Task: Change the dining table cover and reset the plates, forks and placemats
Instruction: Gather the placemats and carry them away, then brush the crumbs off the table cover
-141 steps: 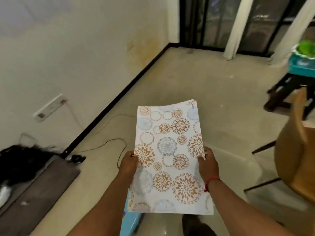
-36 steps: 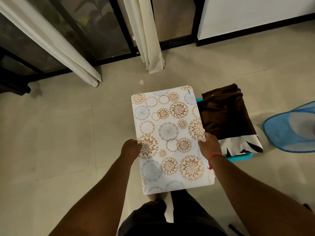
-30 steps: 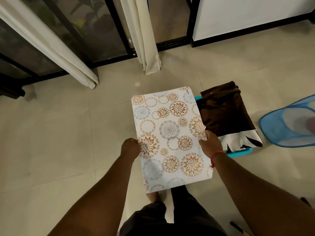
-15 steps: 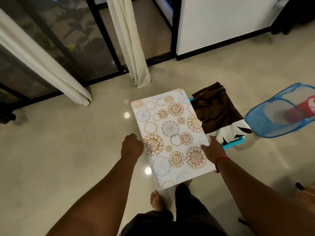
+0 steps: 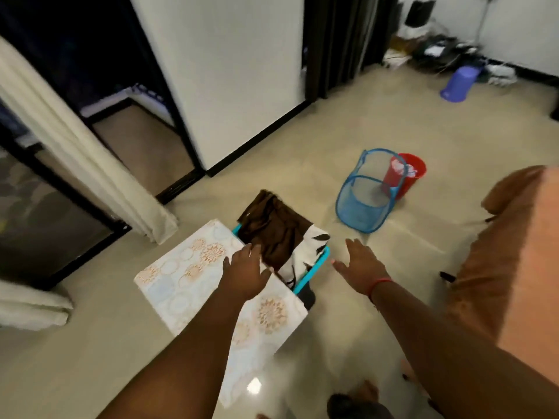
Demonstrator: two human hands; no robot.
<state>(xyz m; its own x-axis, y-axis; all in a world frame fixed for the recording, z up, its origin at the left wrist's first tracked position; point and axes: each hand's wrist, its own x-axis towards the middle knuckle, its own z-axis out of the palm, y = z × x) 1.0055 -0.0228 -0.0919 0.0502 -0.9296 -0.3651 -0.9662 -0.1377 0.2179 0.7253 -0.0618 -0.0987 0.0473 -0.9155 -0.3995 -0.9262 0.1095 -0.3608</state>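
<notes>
Pale floor tiles (image 5: 302,164) are spreading out under me, with a white curtain (image 5: 90,176) hanging at the far left and a blue mesh hamper (image 5: 363,201) lying tipped against a red bucket (image 5: 408,173) further off to the right. I am looking down at the stack of flowered placemats (image 5: 187,273), which seems to be resting flat and low, its long axis running from near my feet away to the upper left. My left hand (image 5: 245,273) is hovering over its right edge with fingers loose and extended, gripping nothing. My right hand (image 5: 360,261) is spread open in the air to the right, well apart from the mats and also empty. Between the two hands, a folded dark brown cloth (image 5: 272,228) with a white patterned part is sitting on a turquoise stool or bin (image 5: 314,267); I cannot tell which. That cloth, likely a table cover, is lying just beyond my left fingertips, so I am judging the left grip nearer to it, with the right needing to swing inward. A brown-covered piece of furniture (image 5: 514,267) is filling the right edge.
</notes>
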